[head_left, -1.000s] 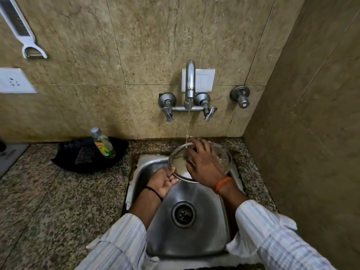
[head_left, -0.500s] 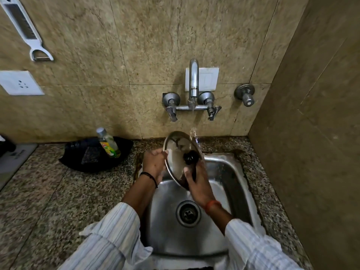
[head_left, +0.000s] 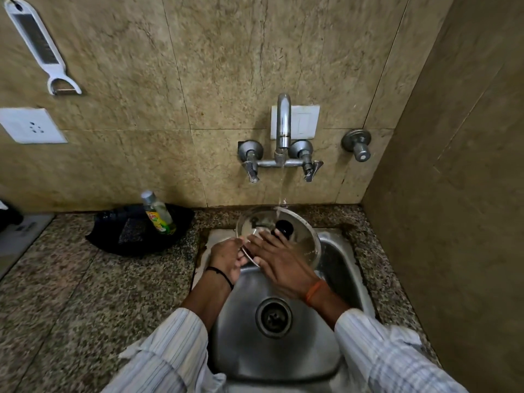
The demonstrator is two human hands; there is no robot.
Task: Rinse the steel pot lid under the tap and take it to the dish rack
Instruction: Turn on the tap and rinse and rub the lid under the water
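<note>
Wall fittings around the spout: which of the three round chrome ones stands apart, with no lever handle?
The knob farthest right, beyond the white switch plate. The other two valves flank the tap and share its crossbar.

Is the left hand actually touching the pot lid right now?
Touching. The head view shows the left hand gripping the pot lid at its near-left rim, fingers wrapped over the edge.

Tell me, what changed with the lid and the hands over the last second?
The steel lid was turned over: a second ago its underside faced up, now its black knob shows beneath the stream. The left hand went from an open touch to gripping the rim; the right hand lies open across the top. The tap keeps running; the soap bottle has not moved.
</note>
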